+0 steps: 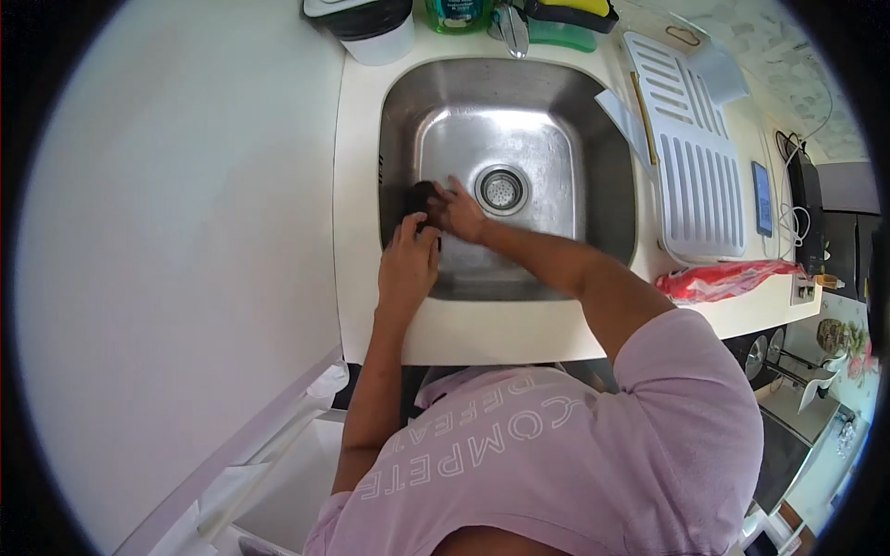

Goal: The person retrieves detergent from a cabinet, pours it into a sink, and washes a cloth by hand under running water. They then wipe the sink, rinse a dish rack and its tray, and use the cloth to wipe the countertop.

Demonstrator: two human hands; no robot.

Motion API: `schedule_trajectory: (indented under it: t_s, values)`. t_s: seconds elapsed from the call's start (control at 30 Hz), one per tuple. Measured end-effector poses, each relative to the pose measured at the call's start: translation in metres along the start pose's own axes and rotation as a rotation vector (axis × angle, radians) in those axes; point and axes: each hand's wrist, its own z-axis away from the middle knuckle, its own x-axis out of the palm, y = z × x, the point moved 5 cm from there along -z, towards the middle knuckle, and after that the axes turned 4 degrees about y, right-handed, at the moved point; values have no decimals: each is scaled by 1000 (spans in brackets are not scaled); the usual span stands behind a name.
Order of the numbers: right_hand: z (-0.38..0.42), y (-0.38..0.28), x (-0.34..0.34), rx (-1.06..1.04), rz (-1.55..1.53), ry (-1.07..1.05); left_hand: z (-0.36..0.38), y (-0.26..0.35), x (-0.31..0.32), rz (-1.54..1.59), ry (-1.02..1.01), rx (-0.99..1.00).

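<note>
Both hands are inside the steel sink [547,148], at its left side. Between them is a small black object [422,198], partly covered by fingers; its kind cannot be made out. My right hand [458,213] is closed around its right side, slightly blurred, left of the drain [502,191]. My left hand [408,261] reaches over the front left rim, with bent fingertips against the object's near edge.
A white dish rack [702,185] stands right of the sink, with a phone [762,198] beyond it and a red plastic bag [723,280] nearer me. The faucet [514,30], a green soap bottle [458,13] and a black-lidded white container [378,42] line the back.
</note>
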Motion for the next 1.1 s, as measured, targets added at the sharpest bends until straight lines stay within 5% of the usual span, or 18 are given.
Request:
schedule_trajectory:
  t_s: [0.07,0.1,0.13,0.2,0.23,0.27,0.33,0.43,0.53,0.6,0.77,0.8,0.87,0.9,0.97,1.1]
  values:
    - [-4,37,2,119,119,-81,2,-2,0,2,42,6]
    - [-5,81,75,485,-29,326,4,-3,2,1,20,-5]
    - [14,88,-14,411,149,-28,6,-5,4,1,0,-13]
    - [46,130,-13,544,148,-294,6,-6,5,3,8,-21]
    - [66,140,-11,603,174,-353,6,-6,5,4,20,-27]
    - [97,167,35,1006,-336,-34,6,-6,4,10,19,-26]
    - [136,147,-7,1052,-247,-451,5,-6,4,39,-24,-46]
    - [146,99,1,1124,-303,-354,7,-7,3,57,33,-27]
    - [97,40,45,620,-327,-458,5,-7,3,42,12,-26]
    - [44,-14,15,476,-417,-553,7,-6,3,36,22,-17]
    - [-4,-30,-38,435,-861,27,4,-6,0,42,51,12]
    - [-6,-7,-36,634,-1039,91,5,-6,-1,88,51,-2]
    - [12,49,-44,957,-931,98,4,-5,-4,100,38,-7]
    - [27,79,-46,986,-1095,244,3,-4,-5,95,52,3]
    - [59,141,-56,1332,-949,487,3,-5,-4,121,35,-58]
    - [91,240,-33,1467,-1024,1374,2,-4,-4,106,-2,-60]
